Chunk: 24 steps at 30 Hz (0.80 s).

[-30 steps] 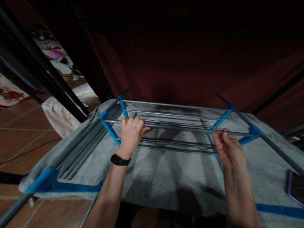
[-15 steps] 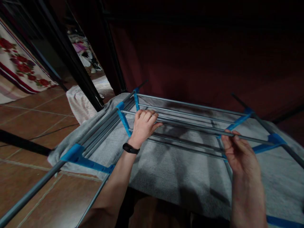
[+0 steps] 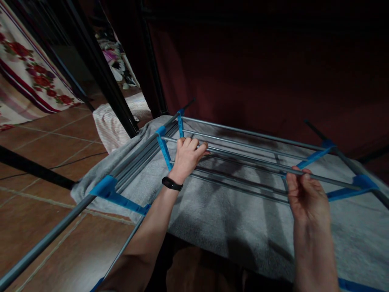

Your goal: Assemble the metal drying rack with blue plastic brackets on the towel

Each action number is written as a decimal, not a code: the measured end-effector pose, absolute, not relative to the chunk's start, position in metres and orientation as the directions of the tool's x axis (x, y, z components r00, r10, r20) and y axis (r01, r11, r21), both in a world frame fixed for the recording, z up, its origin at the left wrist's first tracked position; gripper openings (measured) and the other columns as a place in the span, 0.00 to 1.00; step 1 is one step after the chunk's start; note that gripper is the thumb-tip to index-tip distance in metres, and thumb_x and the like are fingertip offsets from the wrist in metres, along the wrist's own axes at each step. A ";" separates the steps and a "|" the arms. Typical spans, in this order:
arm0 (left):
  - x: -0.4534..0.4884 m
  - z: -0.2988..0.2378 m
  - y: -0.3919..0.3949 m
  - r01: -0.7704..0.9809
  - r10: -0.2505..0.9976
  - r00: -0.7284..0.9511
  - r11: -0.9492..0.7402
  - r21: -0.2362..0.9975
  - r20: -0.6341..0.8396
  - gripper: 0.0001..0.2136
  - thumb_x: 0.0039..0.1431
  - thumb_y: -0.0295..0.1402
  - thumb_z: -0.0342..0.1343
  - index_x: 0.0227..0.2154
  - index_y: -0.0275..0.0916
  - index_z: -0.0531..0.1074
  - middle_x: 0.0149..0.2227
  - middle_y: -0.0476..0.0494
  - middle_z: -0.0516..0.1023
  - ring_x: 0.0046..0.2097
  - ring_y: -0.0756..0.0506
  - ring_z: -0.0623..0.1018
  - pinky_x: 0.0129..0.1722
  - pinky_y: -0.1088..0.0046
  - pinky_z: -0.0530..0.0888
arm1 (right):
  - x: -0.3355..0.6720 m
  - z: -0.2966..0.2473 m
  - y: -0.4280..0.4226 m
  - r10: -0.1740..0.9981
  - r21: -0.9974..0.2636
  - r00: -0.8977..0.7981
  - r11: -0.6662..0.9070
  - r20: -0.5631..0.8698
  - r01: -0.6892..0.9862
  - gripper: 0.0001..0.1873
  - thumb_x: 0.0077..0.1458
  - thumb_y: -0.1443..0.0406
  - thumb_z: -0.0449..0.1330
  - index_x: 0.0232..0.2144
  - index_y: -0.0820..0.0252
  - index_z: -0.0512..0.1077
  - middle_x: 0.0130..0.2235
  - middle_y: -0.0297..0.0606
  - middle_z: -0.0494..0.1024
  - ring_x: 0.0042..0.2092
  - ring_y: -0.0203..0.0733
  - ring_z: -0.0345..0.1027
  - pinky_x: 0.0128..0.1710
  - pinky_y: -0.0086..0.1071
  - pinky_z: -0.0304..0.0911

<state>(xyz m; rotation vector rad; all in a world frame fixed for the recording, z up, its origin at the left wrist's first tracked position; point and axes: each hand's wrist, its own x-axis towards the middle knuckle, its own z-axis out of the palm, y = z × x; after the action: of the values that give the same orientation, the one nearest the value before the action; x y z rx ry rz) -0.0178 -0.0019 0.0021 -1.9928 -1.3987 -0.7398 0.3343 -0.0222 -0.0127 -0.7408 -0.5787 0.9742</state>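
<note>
A drying rack with grey metal tubes and blue plastic brackets (image 3: 165, 150) lies over a grey blanket. My left hand (image 3: 187, 156), a black band on its wrist, curls over a front tube (image 3: 252, 159) near its left bracket. Farther along that tube, my right hand (image 3: 307, 194) pinches it from below between thumb and fingers, close to the right blue bracket (image 3: 366, 183). More thin rods run behind and beneath the held tube. The left palm is hidden from view.
Beneath the rack is the grey blanket (image 3: 212, 219). A dark red panel (image 3: 243, 81) rises behind it. To the left are a black post (image 3: 100, 69), a striped cloth (image 3: 106, 125), a floral cloth (image 3: 39, 77) and brown floor tiles (image 3: 39, 227).
The camera view has turned slightly left, so the rack and surroundings appear farther right. Both hands keep their hold on the tube, with the left thumb now tucked closer to it.
</note>
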 end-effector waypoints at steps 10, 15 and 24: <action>-0.016 -0.002 -0.004 0.956 0.654 0.261 -0.275 -0.099 0.710 0.13 0.66 0.39 0.48 0.47 0.43 0.72 0.37 0.40 0.71 0.43 0.39 0.67 0.49 0.56 0.62 | 0.333 -0.012 -0.023 0.892 -0.773 0.436 0.358 0.118 -0.524 0.06 0.44 0.74 0.68 0.26 0.63 0.76 0.37 0.36 0.80 0.42 0.38 0.77 0.48 0.32 0.73; -0.015 -0.007 -0.004 0.958 0.601 0.266 -0.254 -0.135 0.754 0.15 0.66 0.37 0.48 0.52 0.43 0.70 0.41 0.39 0.72 0.46 0.39 0.68 0.53 0.56 0.61 | 0.332 -0.009 -0.025 0.910 -0.766 0.397 0.337 0.117 -0.547 0.06 0.45 0.73 0.68 0.29 0.63 0.76 0.38 0.37 0.80 0.43 0.38 0.76 0.48 0.32 0.73; -0.015 -0.009 -0.004 0.962 0.621 0.241 -0.256 -0.098 0.746 0.17 0.64 0.30 0.47 0.54 0.42 0.70 0.43 0.37 0.73 0.49 0.38 0.68 0.54 0.53 0.60 | 0.330 -0.008 -0.024 0.925 -0.767 0.374 0.288 0.067 -0.573 0.05 0.47 0.69 0.67 0.29 0.60 0.75 0.40 0.35 0.79 0.45 0.38 0.75 0.48 0.34 0.73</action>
<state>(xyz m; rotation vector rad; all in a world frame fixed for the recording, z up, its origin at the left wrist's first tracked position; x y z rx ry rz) -0.0153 -0.0035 -0.0091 -1.9629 -1.4412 -0.7973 0.3303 -0.0237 -0.0078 -0.7296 -0.5719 1.0762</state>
